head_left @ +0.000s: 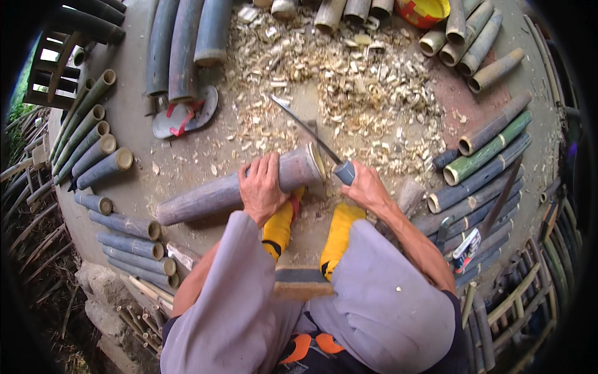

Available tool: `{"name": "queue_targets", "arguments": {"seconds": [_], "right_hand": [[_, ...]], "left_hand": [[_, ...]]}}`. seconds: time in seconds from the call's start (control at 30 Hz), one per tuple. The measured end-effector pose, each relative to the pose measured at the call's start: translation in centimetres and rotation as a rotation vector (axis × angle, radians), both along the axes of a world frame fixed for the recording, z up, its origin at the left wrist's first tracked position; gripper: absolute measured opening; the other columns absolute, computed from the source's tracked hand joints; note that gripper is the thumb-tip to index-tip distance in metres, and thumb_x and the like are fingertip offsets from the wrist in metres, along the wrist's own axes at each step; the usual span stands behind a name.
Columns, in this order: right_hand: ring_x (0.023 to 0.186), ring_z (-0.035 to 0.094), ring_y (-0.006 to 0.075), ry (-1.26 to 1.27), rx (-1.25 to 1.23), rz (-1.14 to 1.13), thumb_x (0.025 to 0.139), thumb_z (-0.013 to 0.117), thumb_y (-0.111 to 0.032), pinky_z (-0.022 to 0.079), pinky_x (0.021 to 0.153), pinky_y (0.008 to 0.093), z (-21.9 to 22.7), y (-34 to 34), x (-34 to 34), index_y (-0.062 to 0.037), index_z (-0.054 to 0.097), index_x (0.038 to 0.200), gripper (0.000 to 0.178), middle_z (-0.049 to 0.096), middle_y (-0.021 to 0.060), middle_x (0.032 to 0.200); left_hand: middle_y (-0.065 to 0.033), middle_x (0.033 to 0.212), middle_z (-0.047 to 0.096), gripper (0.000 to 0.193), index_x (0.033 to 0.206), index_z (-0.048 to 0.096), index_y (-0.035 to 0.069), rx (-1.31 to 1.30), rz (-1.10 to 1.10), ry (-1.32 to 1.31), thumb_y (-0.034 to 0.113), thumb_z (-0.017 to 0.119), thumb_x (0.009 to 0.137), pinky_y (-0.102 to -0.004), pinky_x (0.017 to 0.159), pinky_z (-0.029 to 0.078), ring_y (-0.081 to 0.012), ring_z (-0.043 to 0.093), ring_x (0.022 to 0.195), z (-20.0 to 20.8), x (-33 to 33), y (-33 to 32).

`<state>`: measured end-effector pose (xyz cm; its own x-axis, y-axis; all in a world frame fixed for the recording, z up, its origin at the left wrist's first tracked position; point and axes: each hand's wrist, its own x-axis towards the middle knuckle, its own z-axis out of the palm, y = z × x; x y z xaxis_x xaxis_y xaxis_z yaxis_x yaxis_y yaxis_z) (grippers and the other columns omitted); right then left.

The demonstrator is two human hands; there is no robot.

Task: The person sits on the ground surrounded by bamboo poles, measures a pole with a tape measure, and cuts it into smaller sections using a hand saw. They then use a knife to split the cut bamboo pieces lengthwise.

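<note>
I see a grey bamboo section [240,190] lying across the middle of the concrete floor [134,134], its cut end pointing right, just above my yellow boots [339,234]. My left hand [261,187] lies over it with the fingers curled and clamped on its top. My right hand [367,187] is closed tight round the grey handle of a long knife [308,134], whose blade runs up and left from the cut end and rests against it. Beyond the blade, toward the floor's far edge, a wide heap of pale bamboo shavings [349,81] covers the concrete. Cut bamboo tubes [93,149] lie in rows along the left edge, and more grey and green lengths [486,156] are stacked along the right edge. Near the far-left part lies a grey sandal with red straps [185,115], beside thick dark poles [184,43]. At the far edge sits a yellow-and-red bowl [422,11]. A saw with a white-and-red handle [476,234] rests on the right-hand stack. Bamboo railings ring the floor's edges.
</note>
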<state>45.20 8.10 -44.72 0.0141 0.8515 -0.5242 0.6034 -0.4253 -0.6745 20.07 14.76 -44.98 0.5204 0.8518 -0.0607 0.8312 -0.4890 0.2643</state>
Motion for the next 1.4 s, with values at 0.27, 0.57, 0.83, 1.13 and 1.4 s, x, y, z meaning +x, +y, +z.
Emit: {"name": "queue_targets", "arguments": {"seconds": [0.27, 0.57, 0.83, 1.13, 1.4], "right_hand": [[0.068, 0.069, 0.0282, 0.013, 0.109, -0.065, 0.075, 0.071, -0.010, 0.054, 0.062, 0.0381, -0.8, -0.3, -1.1, 0.0027, 0.056, 0.100, 0.032, 0.065, 0.0172, 0.070], [0.067, 0.070, 0.0235, 0.233, 0.601, -0.222, 0.074, 0.068, -0.004, 0.055, 0.053, 0.0333, 1.4, -0.1, -2.5, 0.0035, 0.057, 0.107, 0.036, 0.066, 0.0156, 0.072], [0.068, 0.069, 0.0240, 0.146, 0.256, -0.177, 0.075, 0.068, -0.007, 0.054, 0.059, 0.0292, 3.3, 0.7, -1.3, 0.0009, 0.060, 0.100, 0.027, 0.067, 0.0140, 0.075], [0.069, 0.068, 0.0218, 0.097, -0.040, 0.006, 0.069, 0.069, -0.006, 0.055, 0.062, 0.0320, 1.0, 1.4, 0.2, 0.0035, 0.058, 0.108, 0.042, 0.067, 0.0140, 0.077], [0.065, 0.068, 0.0248, 0.140, 0.335, -0.160, 0.073, 0.068, -0.005, 0.056, 0.058, 0.0352, 0.8, 0.5, -1.4, 0.0027, 0.056, 0.095, 0.026, 0.066, 0.0149, 0.074]], "left_hand": [[-0.0085, 0.120, 0.060, 0.087, 0.126, 0.051, 0.007, 0.068, 0.030, -0.038, 0.022, 0.084, 0.046, -0.0410, 0.098, 0.035, -0.0240, 0.055, 0.115, 0.4, 1.0, -0.6], [-0.0082, 0.120, 0.060, 0.089, 0.127, 0.051, 0.007, 0.109, 0.037, -0.030, 0.024, 0.085, 0.046, -0.0415, 0.098, 0.035, -0.0243, 0.055, 0.115, -0.4, 0.5, -1.0], [-0.0075, 0.120, 0.060, 0.087, 0.127, 0.051, 0.007, 0.155, 0.060, -0.036, 0.025, 0.085, 0.050, -0.0414, 0.098, 0.034, -0.0231, 0.055, 0.115, -0.4, 0.6, -1.2], [-0.0082, 0.121, 0.059, 0.093, 0.131, 0.049, 0.010, -0.219, -0.029, 0.102, 0.033, 0.086, 0.049, -0.0452, 0.100, 0.031, -0.0260, 0.054, 0.115, 1.6, -0.1, 2.2], [-0.0073, 0.120, 0.058, 0.096, 0.129, 0.049, 0.011, -0.288, 0.082, 0.115, 0.037, 0.086, 0.045, -0.0464, 0.102, 0.029, -0.0242, 0.054, 0.115, 2.0, 0.0, 1.6]]}}
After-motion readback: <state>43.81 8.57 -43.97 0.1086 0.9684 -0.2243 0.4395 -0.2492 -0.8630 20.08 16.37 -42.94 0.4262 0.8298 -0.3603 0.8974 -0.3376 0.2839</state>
